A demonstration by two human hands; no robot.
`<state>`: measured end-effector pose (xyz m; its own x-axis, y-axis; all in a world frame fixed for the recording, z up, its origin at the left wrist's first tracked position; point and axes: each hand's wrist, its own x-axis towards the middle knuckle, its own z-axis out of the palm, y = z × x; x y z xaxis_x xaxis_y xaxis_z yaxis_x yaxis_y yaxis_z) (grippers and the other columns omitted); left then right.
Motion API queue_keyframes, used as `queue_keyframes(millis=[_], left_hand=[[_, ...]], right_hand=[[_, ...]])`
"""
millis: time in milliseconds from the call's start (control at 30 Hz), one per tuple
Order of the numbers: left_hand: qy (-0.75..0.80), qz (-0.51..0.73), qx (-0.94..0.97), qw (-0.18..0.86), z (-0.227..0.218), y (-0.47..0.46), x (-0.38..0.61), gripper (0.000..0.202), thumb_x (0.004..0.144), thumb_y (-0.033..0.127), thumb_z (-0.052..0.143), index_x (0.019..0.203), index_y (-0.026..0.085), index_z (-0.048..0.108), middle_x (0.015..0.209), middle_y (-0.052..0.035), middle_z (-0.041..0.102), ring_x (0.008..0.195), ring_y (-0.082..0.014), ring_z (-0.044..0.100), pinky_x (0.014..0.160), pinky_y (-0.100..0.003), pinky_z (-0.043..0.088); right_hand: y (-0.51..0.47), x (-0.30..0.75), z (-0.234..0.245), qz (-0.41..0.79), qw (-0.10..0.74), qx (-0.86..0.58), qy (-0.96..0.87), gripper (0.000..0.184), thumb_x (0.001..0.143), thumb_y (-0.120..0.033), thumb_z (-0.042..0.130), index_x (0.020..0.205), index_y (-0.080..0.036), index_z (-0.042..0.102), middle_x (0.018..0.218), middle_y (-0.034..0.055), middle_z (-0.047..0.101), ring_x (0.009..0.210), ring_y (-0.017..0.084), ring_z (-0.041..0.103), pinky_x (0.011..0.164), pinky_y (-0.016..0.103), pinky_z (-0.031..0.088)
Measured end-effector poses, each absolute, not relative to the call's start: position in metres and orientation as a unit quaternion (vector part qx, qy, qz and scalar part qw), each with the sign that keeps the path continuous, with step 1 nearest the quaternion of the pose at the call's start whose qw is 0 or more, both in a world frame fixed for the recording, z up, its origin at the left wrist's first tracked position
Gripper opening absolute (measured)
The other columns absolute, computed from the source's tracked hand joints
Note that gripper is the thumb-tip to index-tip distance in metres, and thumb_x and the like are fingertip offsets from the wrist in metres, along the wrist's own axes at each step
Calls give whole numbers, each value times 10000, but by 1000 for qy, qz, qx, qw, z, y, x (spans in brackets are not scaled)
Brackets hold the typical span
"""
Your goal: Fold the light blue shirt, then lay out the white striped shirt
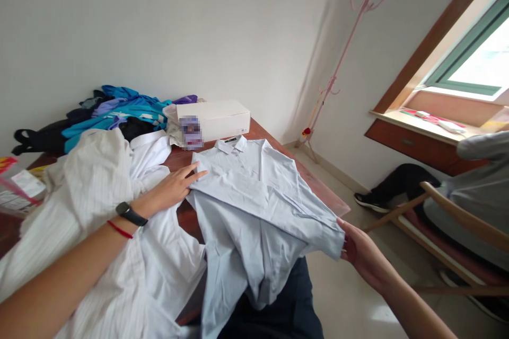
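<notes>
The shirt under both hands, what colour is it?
Pale blue shirt, head view.

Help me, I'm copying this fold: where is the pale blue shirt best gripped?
Probably at the free edge of the pale blue shirt, coming from the right, where the right hand pinches it; that part overhangs the table. The left hand lies flat on the opposite edge.

White walls [199, 26], pale floor [358, 296]. Pink coat stand [350, 37] in corner. Daylit window [473, 63], wood sill [429, 127] right. Wooden chair [449, 206] below.
</notes>
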<state>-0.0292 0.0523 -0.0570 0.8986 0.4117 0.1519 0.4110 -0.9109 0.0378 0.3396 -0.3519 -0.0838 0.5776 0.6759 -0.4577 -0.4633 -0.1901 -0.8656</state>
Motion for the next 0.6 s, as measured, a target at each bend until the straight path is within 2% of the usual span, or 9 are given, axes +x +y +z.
queue_keyframes(millis=[167,300,400,467,600], left_hand=[[201,25,979,1,-60,56,-29,813,868,-75,344,1590,291,422,1709,-47,252,1533,-236,314,1237,-412,293],[216,17,976,6,-63,56,-33,776,920,-26,360,1629,289,342,1734,-74,165,1517,-280,356,1207,-413,327],[242,21,969,33,-59,51,-34,755,944,14,332,1645,294,302,1743,-87,95,1451,-292,469,1168,-396,382],[260,12,964,57,-55,48,-33,735,952,47,330,1642,299,312,1743,-77,107,1425,-290,505,1156,-382,401],[272,19,958,89,-48,48,-31,677,947,127,355,1609,264,400,1726,-66,199,1461,-291,457,1195,-381,365]], right_hand=[[-349,339,-83,402,617,-664,-131,426,740,-533,869,943,-190,717,834,36,741,660,147,649,597,240,575],[-347,345,-84,315,616,-697,-186,501,691,-629,855,862,-188,689,777,24,706,665,161,634,563,258,561],[-345,352,-95,304,564,-738,-212,547,661,-690,831,787,-190,648,645,-5,637,577,156,598,526,275,547],[-345,358,-105,289,522,-767,-236,553,674,-717,798,740,-203,605,561,-29,578,505,151,564,501,283,524],[-349,373,-109,220,416,-826,-311,512,749,-704,722,681,-227,551,536,-19,580,504,178,598,529,289,479]])
